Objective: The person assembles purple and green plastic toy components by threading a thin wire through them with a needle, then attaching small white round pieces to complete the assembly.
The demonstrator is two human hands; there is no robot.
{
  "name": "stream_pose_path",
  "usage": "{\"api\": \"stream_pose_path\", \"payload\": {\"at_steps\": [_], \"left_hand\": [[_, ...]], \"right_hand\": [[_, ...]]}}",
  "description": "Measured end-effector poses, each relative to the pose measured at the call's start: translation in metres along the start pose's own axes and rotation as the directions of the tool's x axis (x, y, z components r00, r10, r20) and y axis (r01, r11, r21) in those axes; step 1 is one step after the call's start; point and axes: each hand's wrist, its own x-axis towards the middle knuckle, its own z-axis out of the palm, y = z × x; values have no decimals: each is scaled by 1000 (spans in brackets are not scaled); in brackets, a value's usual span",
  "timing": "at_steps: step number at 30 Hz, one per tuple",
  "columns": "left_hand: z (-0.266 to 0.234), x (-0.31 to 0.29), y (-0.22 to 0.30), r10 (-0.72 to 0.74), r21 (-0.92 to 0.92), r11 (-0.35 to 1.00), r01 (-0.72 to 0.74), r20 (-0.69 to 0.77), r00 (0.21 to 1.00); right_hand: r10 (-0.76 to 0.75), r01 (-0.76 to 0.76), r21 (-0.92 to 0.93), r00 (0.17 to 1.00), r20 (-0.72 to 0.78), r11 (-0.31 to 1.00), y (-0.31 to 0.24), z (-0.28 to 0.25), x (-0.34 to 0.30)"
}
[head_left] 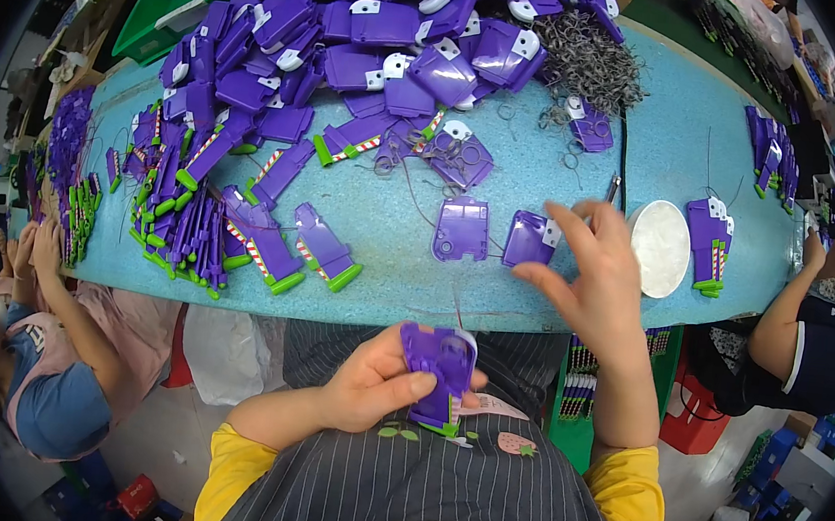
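My left hand (363,388) grips a purple plastic housing (426,350) over my lap. A striped part with a green end sits at the housing's bottom, and a thin wire rises from its top. Above the table's near edge my right hand (600,283) is open, thumb and fingers apart. Nearest to it is a purple shell with a white corner (528,239), which lies between thumb and fingertips in the picture; no contact can be made out. Just left of that shell lies another purple shell (463,231), hollow side up.
Purple shells (380,26) are heaped at the back, beside a tangle of metal springs (592,61). Green-tipped purple pieces (188,239) pile up on the left. A round white dish (659,249) stands right of my hand. Co-workers sit at both sides.
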Motion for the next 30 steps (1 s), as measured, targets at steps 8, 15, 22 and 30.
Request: {"api": "stream_pose_path", "payload": {"at_steps": [8, 15, 22, 30], "left_hand": [[2, -3, -8, -178, 54, 979, 198, -257, 950], [5, 7, -5, -223, 122, 962, 244, -166, 961], [8, 10, -2, -209, 235, 942, 241, -156, 965], [12, 11, -9, 27, 587, 802, 110, -219, 975]], "right_hand": [[108, -130, 339, 991, 83, 932, -14, 2, -34], [108, -436, 885, 899, 424, 164, -41, 19, -53], [135, -513, 837, 858, 495, 193, -44, 30, -59], [254, -451, 838, 887, 385, 307, -59, 20, -66]]}}
